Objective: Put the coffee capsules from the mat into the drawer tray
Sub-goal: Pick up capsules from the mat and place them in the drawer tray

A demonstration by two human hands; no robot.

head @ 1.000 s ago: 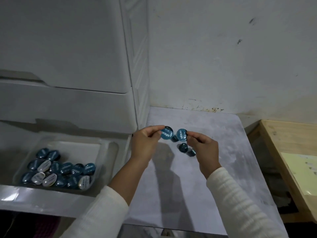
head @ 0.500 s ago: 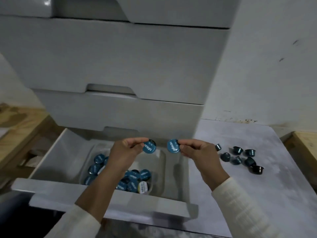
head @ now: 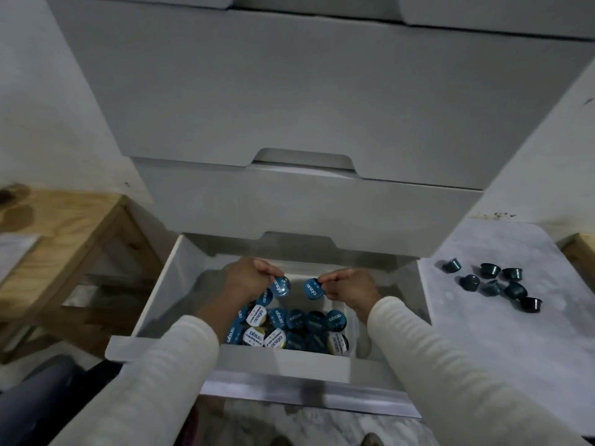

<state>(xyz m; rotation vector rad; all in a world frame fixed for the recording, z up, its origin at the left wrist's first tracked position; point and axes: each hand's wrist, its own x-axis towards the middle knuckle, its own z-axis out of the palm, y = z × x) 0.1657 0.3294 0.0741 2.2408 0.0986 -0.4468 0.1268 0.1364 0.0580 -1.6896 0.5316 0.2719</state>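
Over the open drawer [head: 154, 300], the left hand [head: 249, 278] pinches a blue capsule [head: 280, 285] and the right hand [head: 349, 289] pinches another capsule [head: 313, 288], both above the tray's pile of capsules [head: 289, 326]. Seven dark capsules [head: 492, 283] lie on the mat [head: 515, 342].

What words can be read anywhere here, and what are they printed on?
"excelso": blue lid of the capsule pinched by the right hand.
"excelso": blue lids in the drawer tray.
"EXCELSO": white-lidded capsules; smaller print blurred.
Lid print on the capsule in the left hand: unreadable.
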